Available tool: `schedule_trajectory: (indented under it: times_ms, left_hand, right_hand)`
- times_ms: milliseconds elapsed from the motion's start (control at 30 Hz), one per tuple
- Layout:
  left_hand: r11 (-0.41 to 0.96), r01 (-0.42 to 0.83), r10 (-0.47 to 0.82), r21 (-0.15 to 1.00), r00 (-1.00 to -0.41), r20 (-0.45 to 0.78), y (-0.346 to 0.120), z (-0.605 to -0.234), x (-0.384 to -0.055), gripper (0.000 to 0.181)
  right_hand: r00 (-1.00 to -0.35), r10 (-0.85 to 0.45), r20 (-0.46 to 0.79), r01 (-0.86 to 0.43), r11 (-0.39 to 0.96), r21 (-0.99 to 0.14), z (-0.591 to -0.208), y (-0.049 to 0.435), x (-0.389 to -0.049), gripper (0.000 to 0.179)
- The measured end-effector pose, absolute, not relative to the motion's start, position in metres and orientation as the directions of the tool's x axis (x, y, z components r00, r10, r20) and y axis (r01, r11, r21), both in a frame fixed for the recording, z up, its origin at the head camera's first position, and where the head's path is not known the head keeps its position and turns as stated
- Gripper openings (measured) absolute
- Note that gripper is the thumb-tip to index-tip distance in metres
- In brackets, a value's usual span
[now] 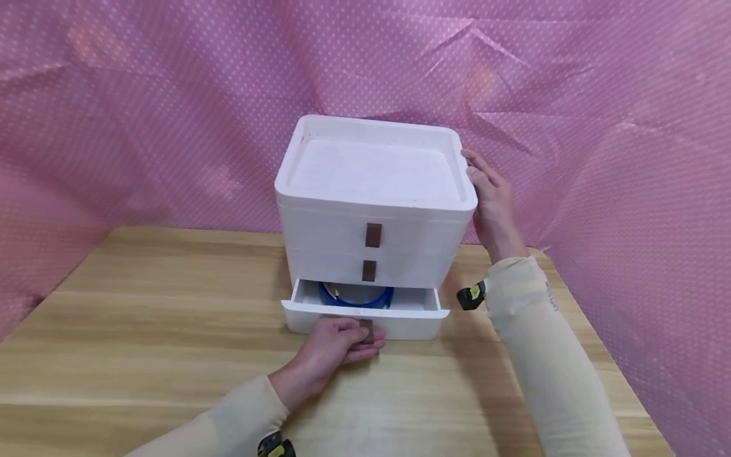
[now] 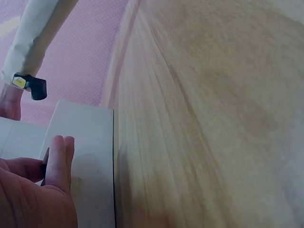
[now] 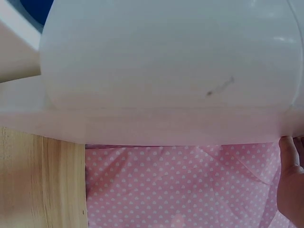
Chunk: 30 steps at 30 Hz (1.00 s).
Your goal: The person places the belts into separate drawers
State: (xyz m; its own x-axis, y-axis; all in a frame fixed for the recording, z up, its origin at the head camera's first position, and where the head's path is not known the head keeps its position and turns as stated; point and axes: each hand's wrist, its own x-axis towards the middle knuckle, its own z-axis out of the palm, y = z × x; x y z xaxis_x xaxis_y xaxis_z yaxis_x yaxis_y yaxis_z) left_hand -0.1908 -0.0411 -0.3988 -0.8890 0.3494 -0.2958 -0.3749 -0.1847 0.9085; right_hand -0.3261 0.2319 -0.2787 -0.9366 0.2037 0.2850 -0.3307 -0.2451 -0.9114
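Observation:
A white drawer unit (image 1: 377,244) with brown pull tabs stands on the table. Its bottom drawer (image 1: 411,325) is pulled partway out, and a coiled blue cable (image 1: 356,299) lies inside. My left hand (image 1: 337,346) pinches the brown tab (image 1: 367,330) of that drawer between thumb and fingers; the left wrist view shows the fingers behind the tab. Up at the unit's right side, my right hand (image 1: 492,200) rests against the top edge with extended fingers. In the right wrist view the right hand (image 3: 292,180) touches the white side wall.
The wooden table (image 1: 143,317) extends to both sides and in front of the unit. Pink dotted sheeting (image 1: 200,114) hangs close behind it and along both sides. A shallow rimmed tray top (image 1: 377,168) forms the unit's upper surface. Small dark cameras ride on both wrists.

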Motion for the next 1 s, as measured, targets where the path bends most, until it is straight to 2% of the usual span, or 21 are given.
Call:
schedule_trajectory:
  times_ms: [400, 1000]
  left_hand:
    - [-0.172, -0.371, 0.353, 0.912, -0.888, -0.295, -0.0424, -0.3969, -0.1915, 0.019]
    - [-0.19, -0.378, 0.332, 0.906, -0.893, -0.303, -0.0413, -0.3935, -0.1953, 0.018]
  right_hand:
    - [-0.937, 0.198, 0.288, -0.327, -0.212, -0.921, -0.2785, 0.2301, -0.3257, 0.035]
    - [-0.933, 0.2, 0.298, -0.342, -0.246, -0.907, -0.2769, 0.232, -0.3269, 0.034]
